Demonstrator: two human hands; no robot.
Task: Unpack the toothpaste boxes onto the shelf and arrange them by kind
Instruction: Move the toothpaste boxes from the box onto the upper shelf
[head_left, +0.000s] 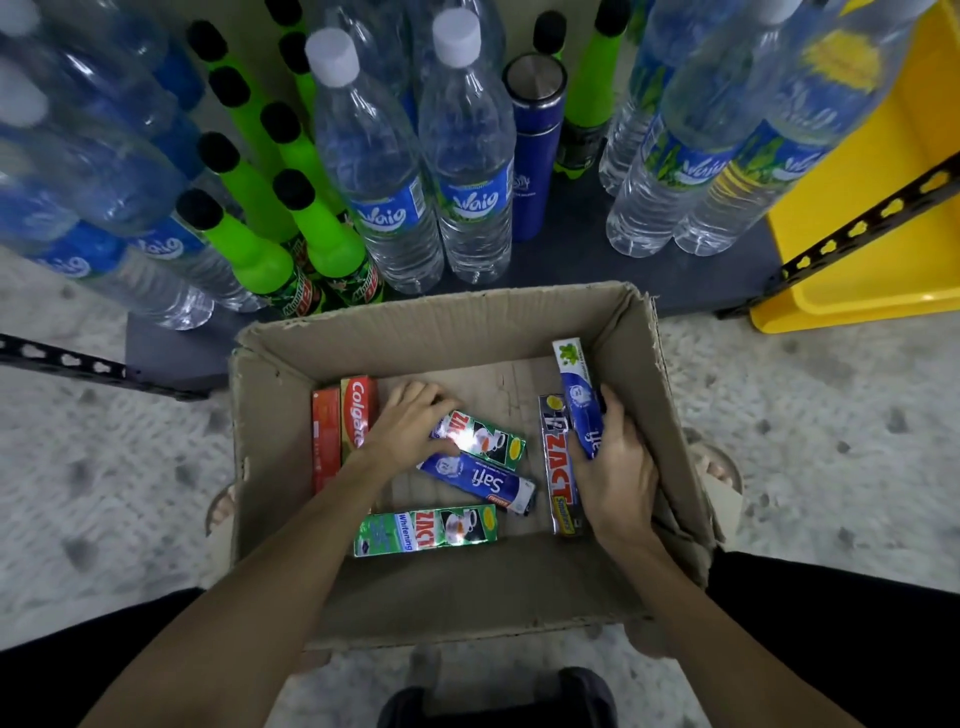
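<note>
Unpacking barely begun: no toothpaste seen on shelf (691, 280); carton (431, 332) holds approx. 7 pcs; green Zact box (480, 439) gripped by left hand (410, 423), blue Safi box (579, 397) by right hand (613, 467).

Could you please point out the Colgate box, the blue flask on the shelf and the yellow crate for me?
Colgate box (357, 415): head view, on the white lettering.
Blue flask (535, 156): head view, on its blue body.
Yellow crate (852, 304): head view, on its front rim.
</note>
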